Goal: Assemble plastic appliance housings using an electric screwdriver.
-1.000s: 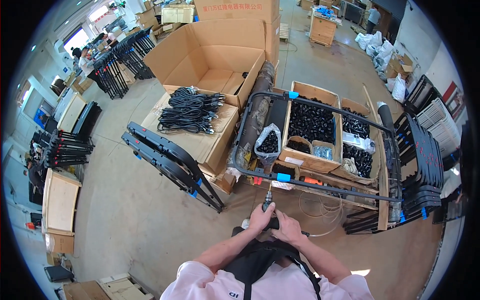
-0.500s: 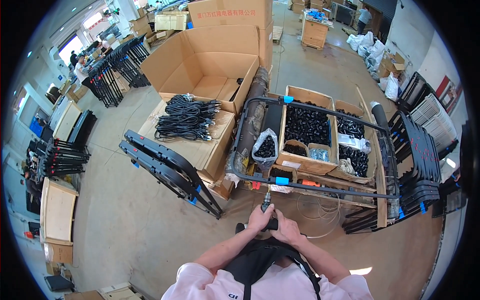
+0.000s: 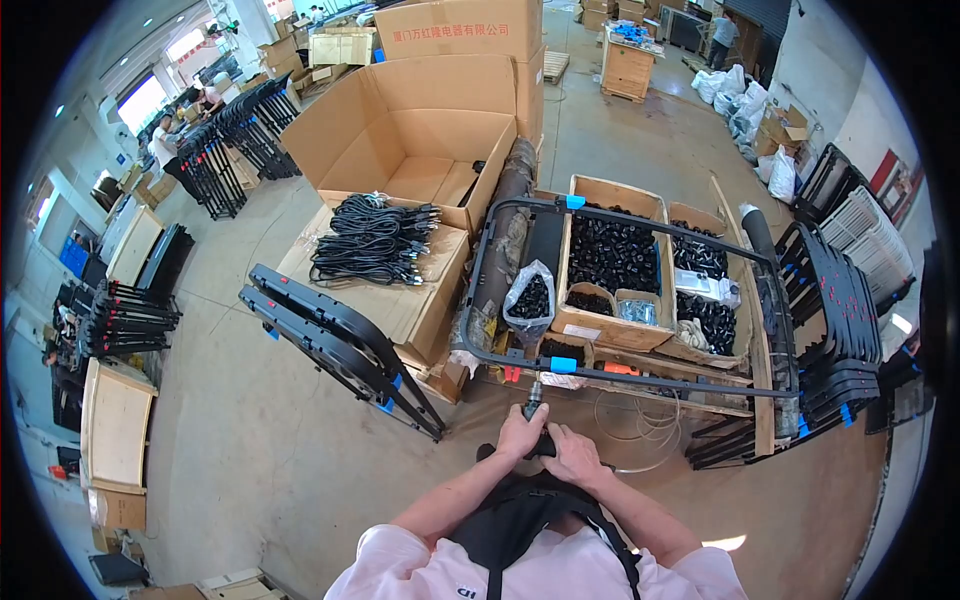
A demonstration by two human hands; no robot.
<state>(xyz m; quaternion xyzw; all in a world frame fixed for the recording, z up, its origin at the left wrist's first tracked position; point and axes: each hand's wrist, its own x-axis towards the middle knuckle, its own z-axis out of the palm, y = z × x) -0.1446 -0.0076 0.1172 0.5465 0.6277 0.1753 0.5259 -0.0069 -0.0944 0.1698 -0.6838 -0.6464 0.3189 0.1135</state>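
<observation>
My left hand (image 3: 519, 436) and my right hand (image 3: 573, 455) are both wrapped around a black power screwdriver (image 3: 535, 412), held in front of my chest. Its bit points up at the near bar of a large black metal tube frame (image 3: 620, 376), close to a blue tape mark (image 3: 563, 364). The frame lies flat over wooden boxes of black plastic parts (image 3: 615, 255). A clear bag of black parts (image 3: 529, 298) stands inside the frame's left side.
A bundle of black cables (image 3: 372, 240) lies on a cardboard box. A big open carton (image 3: 410, 135) stands behind it. Stacked black frames (image 3: 335, 340) lean at left, with more frames (image 3: 840, 320) at right. People work at the far left.
The view has shifted slightly. My hands with the screwdriver stay at the frame's near bar, close to where they were.
</observation>
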